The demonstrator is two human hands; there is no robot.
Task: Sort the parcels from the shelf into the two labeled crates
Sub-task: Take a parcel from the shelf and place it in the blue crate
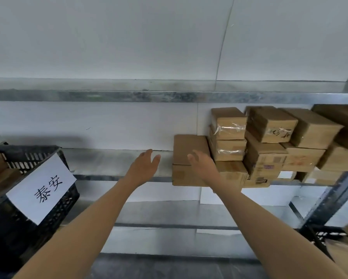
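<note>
left arm [84,224] | I have it stretched forward, forearm bare | left hand [144,168] | fingers straight, a little apart, thumb toward right | right arm [269,218] | stretched forward too | right hand [203,166] | fingers relaxed, thumb toward left, back facing me | both hands grip nothing

The grey galvanised metal shelf [112,162] in front of me runs across the view against a pale wall [108,125], its deck dull, mottled sheet metal. Right of centre, a flat brown cardboard parcel [186,150] lies at the front edge. Just beside it on the right, a pile of small taped brown cardboard boxes [265,156] stands in leaning stacks, two and three high, reaching towards the shelf's right end.
</note>
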